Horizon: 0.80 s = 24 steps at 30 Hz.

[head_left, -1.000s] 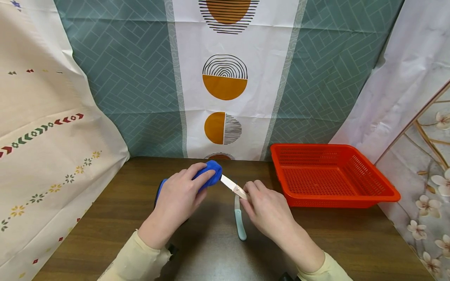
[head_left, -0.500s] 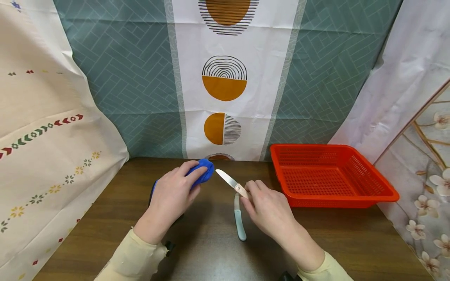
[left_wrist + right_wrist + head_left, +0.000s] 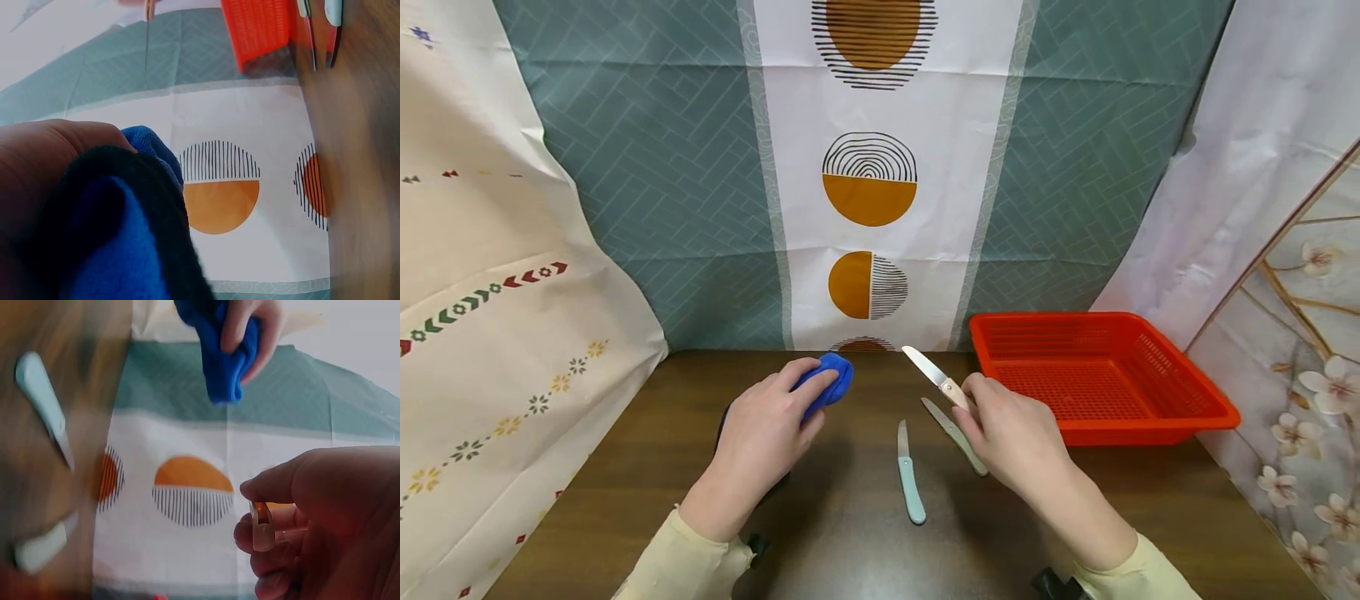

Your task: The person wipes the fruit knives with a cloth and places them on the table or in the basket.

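Observation:
My left hand (image 3: pixel 763 437) grips a bunched blue cloth (image 3: pixel 833 383) above the left part of the table; its dark edging (image 3: pixel 178 219) shows close up in the left wrist view. My right hand (image 3: pixel 1011 429) holds a small knife (image 3: pixel 927 367) by its cream handle, the blade tilted up and leftward. Cloth and blade are apart. Beneath, a knife with a light blue handle (image 3: pixel 910 487) lies on the table between the hands. Another knife, pale green in the handle (image 3: pixel 962 439), lies beside it, just under the right hand.
A red slotted plastic basket (image 3: pixel 1112 435) stands at the back right of the brown wooden table (image 3: pixel 625 467), close to the right hand. Patterned cloth hangings (image 3: pixel 700 208) rise behind the table and at both sides.
The blade has come away from the blue cloth. My right hand has carried the knife right and slightly upward, uncovering the green-handled knife. My left hand has drawn a little to the left.

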Motion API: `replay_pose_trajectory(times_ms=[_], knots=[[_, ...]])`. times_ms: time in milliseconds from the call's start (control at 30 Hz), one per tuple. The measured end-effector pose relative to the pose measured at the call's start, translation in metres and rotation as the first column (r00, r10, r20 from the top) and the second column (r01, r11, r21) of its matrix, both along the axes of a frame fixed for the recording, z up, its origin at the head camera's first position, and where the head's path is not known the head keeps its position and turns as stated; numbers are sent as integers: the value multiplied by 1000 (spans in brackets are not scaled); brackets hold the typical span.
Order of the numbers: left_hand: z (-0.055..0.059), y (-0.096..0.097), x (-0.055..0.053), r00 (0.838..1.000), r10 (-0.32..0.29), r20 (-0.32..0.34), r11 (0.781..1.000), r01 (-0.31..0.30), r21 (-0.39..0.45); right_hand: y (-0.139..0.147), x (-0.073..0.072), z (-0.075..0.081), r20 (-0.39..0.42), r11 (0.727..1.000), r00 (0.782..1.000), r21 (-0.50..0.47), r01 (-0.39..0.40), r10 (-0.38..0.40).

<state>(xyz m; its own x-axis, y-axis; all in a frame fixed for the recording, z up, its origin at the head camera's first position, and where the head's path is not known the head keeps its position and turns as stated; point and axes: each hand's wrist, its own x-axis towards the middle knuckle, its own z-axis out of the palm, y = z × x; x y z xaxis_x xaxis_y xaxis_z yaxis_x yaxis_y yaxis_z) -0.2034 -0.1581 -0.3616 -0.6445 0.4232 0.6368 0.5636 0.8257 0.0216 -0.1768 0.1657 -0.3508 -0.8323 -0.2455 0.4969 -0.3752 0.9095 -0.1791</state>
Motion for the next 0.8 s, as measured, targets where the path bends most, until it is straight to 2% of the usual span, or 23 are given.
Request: replay_pose_trajectory(times_ms=[167,333,533,800], knots=[[-1,0,2,1000,-6,-10,1000,6,9,20,-6,9,7,998,999,22,53,-53],[-1,2,3,1000,-15,-12,1000,15,8,42,-13,13,77,994,991,23,106,-107],[-4,6,5,999,-30,-25,1000,30,6,67,-25,16,196,989,970,18,145,-146],[-4,7,8,999,-34,-32,999,34,-2,95,-46,15,273,977,938,54,206,-213]])
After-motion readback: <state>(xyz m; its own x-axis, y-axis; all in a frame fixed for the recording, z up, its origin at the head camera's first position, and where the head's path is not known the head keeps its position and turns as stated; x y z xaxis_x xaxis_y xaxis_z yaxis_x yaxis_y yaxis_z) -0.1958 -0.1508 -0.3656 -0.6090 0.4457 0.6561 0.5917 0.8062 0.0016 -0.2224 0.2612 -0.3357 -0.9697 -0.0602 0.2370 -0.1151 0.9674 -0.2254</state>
